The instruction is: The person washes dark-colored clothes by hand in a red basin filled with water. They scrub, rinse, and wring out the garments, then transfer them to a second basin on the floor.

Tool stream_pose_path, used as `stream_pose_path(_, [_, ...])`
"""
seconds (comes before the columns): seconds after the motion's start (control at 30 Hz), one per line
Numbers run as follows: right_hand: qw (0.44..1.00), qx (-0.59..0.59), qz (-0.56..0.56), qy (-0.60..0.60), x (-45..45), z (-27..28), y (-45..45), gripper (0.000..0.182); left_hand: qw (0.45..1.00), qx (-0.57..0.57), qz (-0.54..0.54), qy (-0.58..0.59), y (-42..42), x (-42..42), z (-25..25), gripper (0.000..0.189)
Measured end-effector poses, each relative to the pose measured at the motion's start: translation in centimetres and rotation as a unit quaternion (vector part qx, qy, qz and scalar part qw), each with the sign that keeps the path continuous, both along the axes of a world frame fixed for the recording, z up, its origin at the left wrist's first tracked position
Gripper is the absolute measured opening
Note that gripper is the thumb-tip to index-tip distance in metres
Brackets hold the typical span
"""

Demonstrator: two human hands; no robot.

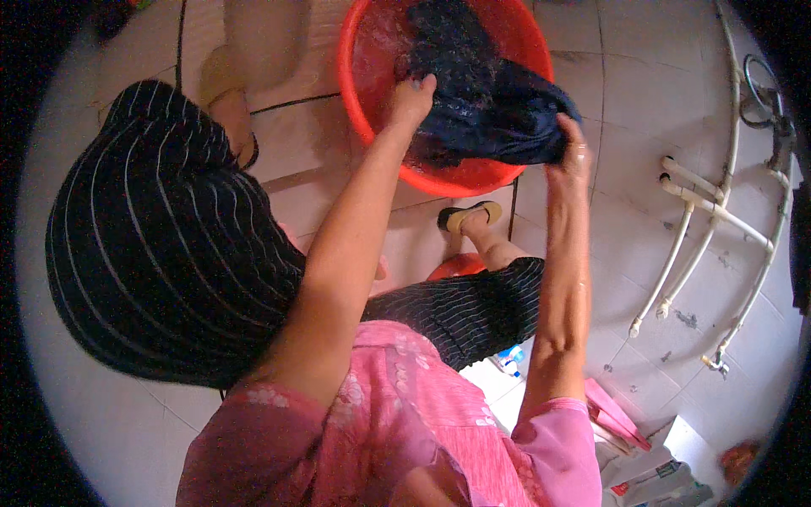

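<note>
A red plastic basin (pixel 370 120) stands on the tiled floor at the top of the view, with water in it. A wet dark navy garment (pixel 513 120) lies partly in the water and stretches over the basin's right rim. My right hand (pixel 572 149) grips the garment's right end just above the rim, its fingers partly hidden behind the cloth. My left hand (pixel 415 98) is at the left side of the garment, over the basin, closed on its dark cloth with the thumb showing on top.
White pipes (pixel 728 209) with a tap (pixel 715 364) run along the tiled wall at the right. Below them lie pink cloth (pixel 611 412) and white bags (pixel 659 472). A blue-and-white bottle (pixel 510 361) is near my right leg. Something red (pixel 457 266) shows beneath my legs.
</note>
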State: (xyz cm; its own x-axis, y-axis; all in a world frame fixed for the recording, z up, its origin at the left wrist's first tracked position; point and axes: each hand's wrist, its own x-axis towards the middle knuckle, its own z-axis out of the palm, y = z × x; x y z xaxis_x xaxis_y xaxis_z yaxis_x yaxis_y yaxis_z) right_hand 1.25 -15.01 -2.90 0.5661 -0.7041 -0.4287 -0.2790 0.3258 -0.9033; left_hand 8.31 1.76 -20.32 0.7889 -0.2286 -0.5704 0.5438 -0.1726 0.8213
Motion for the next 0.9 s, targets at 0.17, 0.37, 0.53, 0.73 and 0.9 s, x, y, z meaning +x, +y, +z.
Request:
stream_pose_path(0.17, [0.989, -0.061, 0.050, -0.122, 1.6, 8.9, 2.0, 0.029, 0.987, -0.133, 0.048, 0.070, -0.2, -3.6, 2.7, 0.059])
stream_pose_path(0.37, [0.974, -0.141, 0.076, -0.161, -1.5, 15.4, 5.6, 0.029, 0.749, -0.506, -0.007, 0.427, 2.8, -6.6, 13.1, 0.100])
stream_pose_path(0.53, [0.953, -0.220, 0.161, -0.130, -6.7, 16.5, 11.3, 0.035, 0.597, -0.696, -0.034, 0.398, 1.6, -7.2, 11.5, 0.117])
stream_pose_path(0.73, [0.723, -0.620, 0.300, 0.057, -14.6, 12.6, 15.4, 0.042, 0.578, -0.771, 0.080, 0.257, 1.5, -7.5, 9.9, 0.098])
stream_pose_path(0.9, [0.821, -0.460, 0.322, 0.104, -19.4, 8.8, 15.8, 0.052, 0.634, -0.716, 0.092, 0.278, 4.2, -7.4, 12.8, 0.069])
